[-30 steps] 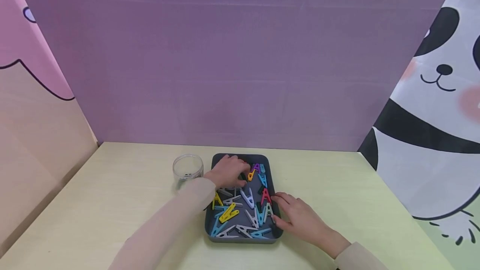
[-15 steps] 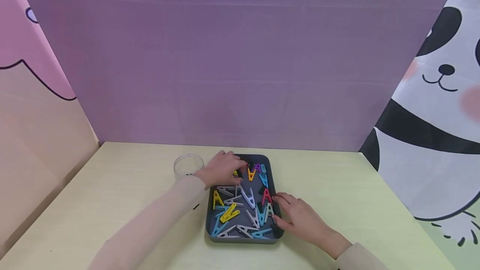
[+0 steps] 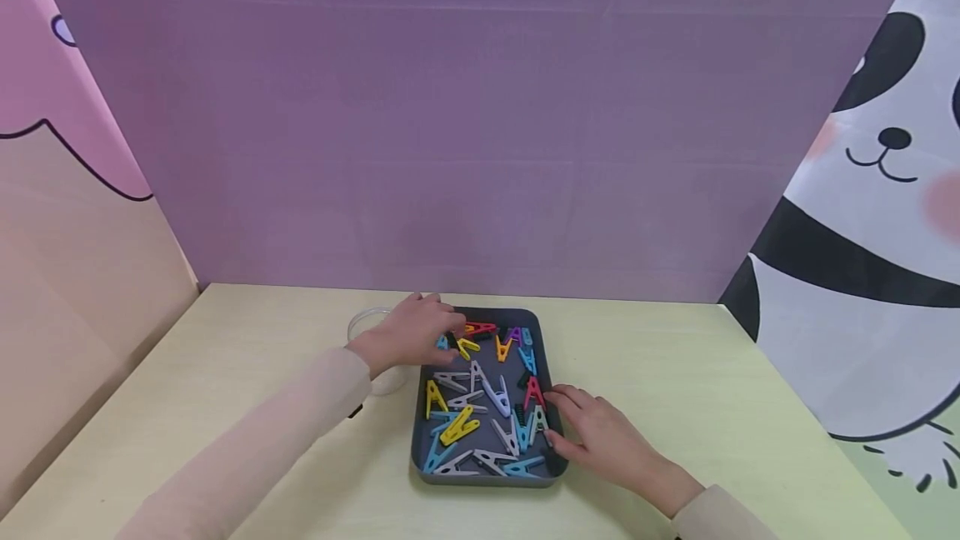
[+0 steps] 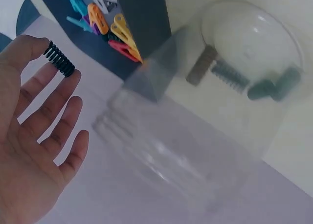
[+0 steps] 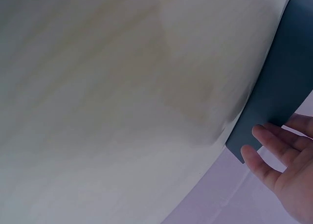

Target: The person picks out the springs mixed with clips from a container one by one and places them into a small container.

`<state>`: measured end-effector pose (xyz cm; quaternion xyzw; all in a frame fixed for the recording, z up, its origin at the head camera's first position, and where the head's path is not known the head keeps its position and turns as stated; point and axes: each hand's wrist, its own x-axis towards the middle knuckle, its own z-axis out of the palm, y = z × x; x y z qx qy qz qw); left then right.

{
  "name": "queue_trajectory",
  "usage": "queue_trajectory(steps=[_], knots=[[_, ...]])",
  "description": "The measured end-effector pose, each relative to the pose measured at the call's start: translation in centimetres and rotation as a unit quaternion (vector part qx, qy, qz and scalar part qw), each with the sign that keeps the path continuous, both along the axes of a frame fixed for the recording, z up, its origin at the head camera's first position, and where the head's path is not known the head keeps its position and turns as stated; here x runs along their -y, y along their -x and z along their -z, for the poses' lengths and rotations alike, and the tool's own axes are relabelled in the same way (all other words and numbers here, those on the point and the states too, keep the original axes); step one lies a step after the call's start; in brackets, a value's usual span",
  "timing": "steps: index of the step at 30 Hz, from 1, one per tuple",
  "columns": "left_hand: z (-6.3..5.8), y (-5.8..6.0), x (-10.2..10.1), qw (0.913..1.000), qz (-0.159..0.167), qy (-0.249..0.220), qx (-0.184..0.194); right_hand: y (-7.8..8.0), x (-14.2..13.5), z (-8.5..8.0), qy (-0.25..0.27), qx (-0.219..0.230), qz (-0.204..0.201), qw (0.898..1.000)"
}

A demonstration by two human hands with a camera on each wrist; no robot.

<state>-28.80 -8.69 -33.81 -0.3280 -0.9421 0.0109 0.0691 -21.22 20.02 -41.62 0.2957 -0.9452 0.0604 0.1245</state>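
Observation:
In the left wrist view my left hand [image 4: 41,131] pinches a dark coil spring [image 4: 59,60] between thumb and fingertips, its other fingers spread. That hand [image 3: 416,332] is over the far left corner of a dark grey tray [image 3: 487,481] in the head view. Just left of the tray stands a clear round jar [image 4: 166,158] with several dark springs [image 4: 230,76] inside, partly hidden by my left hand and wrist in the head view. My right hand [image 3: 603,438] rests its fingers against the tray's right side; no object shows in its grasp.
Many plastic clothespins in yellow [image 3: 459,426], red [image 3: 533,392], blue, grey and other colours lie in the tray. A dark piece [image 3: 523,379] lies among them. The pale wooden table [image 3: 300,315] ends at a purple backdrop [image 3: 465,132].
My left hand has moved left across the tray's far end toward the jar, carrying the spring and uncovering red and yellow clothespins. The right hand stays at the tray's side.

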Motion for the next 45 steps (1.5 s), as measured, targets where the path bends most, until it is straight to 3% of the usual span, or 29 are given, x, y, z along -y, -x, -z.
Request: queue_trajectory(steps=[11, 21, 35, 45], knots=[[-1.5, -0.1, 4.5, 0.9984, -0.029, -0.048, 0.006, 0.1, 0.0, 0.1, 0.002, -0.011, -0.004, 1.000], [-1.3, -0.1, 7.9, 0.9970, -0.027, -0.071, -0.017, 0.2, 0.1, 0.2, 0.003, 0.001, 0.002, 1.000], [0.3, -0.1, 9.5, 0.9961, -0.036, -0.076, -0.028, 0.0, 0.2, 0.0, -0.001, 0.014, 0.012, 1.000], [0.3, 0.1, 9.4, 0.9962, -0.043, -0.073, -0.017, 0.0, 0.2, -0.1, -0.002, 0.019, 0.012, 1.000]])
